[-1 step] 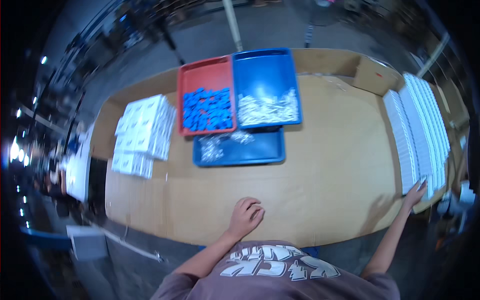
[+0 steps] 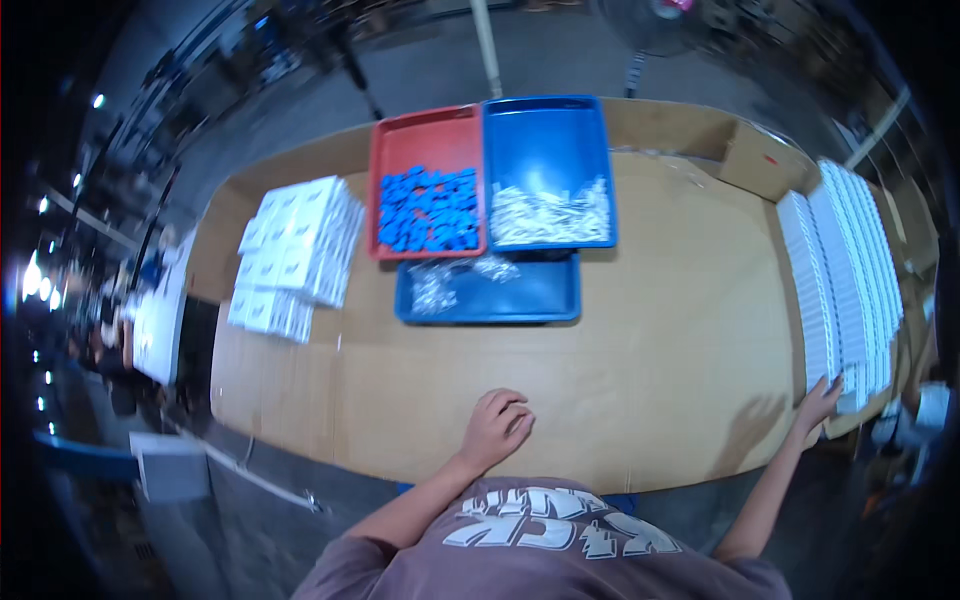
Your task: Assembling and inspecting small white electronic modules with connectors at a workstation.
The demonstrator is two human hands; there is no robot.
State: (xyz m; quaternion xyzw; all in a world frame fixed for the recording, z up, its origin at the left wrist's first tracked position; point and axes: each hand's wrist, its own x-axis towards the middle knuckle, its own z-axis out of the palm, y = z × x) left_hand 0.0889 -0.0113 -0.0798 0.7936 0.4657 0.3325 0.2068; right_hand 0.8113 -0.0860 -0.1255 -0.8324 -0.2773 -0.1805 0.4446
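My left hand (image 2: 497,432) lies on the cardboard-covered table in front of my body, fingers loosely curled and apart, with nothing visible in it. At the far right, my right hand (image 2: 818,402) reaches to the near end of a long row of flat white boxes (image 2: 808,290) stacked on edge. Its fingertips touch the end of that row and look spread; a firm grip on a box does not show. Beside this row stands a second row of white pieces with ridged edges (image 2: 862,270).
Several white boxes (image 2: 290,240) are stacked at the left. At the back, a red tray (image 2: 428,142) holds blue pieces, and a blue tray (image 2: 548,140) holds white pieces. A lower blue tray (image 2: 535,295) holds small clear bags. Cardboard walls (image 2: 660,125) edge the table.
My right hand has shifted slightly left along the near end of the white rows. The view has turned a little; my left hand stays in place.
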